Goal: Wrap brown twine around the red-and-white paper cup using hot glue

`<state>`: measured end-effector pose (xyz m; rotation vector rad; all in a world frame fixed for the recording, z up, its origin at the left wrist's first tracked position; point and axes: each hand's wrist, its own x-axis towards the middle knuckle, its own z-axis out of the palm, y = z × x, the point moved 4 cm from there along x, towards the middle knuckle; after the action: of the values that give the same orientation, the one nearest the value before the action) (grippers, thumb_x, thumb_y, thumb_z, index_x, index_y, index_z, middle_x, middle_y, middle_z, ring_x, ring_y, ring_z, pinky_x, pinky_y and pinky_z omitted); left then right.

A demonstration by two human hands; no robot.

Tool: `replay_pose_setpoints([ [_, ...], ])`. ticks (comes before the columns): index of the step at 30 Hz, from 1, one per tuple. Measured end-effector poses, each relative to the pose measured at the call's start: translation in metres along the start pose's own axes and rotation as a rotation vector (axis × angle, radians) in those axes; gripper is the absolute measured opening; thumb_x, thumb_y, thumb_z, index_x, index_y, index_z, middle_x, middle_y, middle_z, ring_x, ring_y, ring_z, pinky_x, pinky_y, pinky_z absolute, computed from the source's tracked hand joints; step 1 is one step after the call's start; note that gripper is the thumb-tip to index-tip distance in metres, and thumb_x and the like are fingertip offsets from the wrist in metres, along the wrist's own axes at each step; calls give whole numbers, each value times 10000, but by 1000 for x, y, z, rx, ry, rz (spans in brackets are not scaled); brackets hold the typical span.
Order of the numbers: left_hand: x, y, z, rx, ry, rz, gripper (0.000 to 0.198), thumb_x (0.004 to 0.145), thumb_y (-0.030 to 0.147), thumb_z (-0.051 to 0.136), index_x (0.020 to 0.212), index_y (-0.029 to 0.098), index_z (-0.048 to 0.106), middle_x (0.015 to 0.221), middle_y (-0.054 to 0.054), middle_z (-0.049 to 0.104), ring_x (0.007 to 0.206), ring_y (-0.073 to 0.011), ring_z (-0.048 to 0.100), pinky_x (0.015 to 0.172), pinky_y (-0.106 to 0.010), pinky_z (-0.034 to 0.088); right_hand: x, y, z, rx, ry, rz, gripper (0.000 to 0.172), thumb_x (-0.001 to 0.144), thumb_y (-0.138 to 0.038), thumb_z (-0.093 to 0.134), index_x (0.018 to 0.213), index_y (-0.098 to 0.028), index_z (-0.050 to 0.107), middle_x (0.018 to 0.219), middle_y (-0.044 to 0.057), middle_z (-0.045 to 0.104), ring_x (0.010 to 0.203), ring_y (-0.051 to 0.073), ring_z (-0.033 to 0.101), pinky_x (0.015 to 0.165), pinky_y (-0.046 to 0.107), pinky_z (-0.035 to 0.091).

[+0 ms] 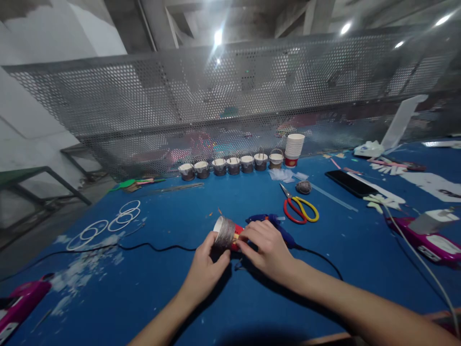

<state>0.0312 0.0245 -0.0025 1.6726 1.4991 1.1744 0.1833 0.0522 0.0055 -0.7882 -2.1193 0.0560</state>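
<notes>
Toward six o'clock, holding a paper cup [226, 232] on its side, mouth toward nine, between thumb and fingers of the left hand [208, 263]; bunching fingertips of the right hand [266, 246] at its red end (too hidden to tell whether pinching anything). Probably fixing the grey wrap [224, 235]; next, calling for steady pressure, with glue gun [273, 220] near at three.

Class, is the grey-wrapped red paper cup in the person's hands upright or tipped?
Tipped: the cup is sideways, its white mouth facing left, red end toward the right hand.
</notes>
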Motion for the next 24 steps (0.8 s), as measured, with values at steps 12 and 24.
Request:
replay_pose_setpoints([
  [12,0,4,2,175,-13,27,82,739,259,555,725,178,561,645,30,552,608,-135,510,596,-231,420,-2,1,-3,75,-33,-1,290,972,-243,432,756,-162,607,702,37,630,665,162,521,683,320,323],
  [24,1,6,-1,137,-73,15,113,724,252,540,649,171,567,607,23,553,589,-135,487,576,-233,405,-6,-2,-8,-67,-108,-159,315,981,-215,391,776,-152,622,693,44,602,656,171,496,685,338,309],
])
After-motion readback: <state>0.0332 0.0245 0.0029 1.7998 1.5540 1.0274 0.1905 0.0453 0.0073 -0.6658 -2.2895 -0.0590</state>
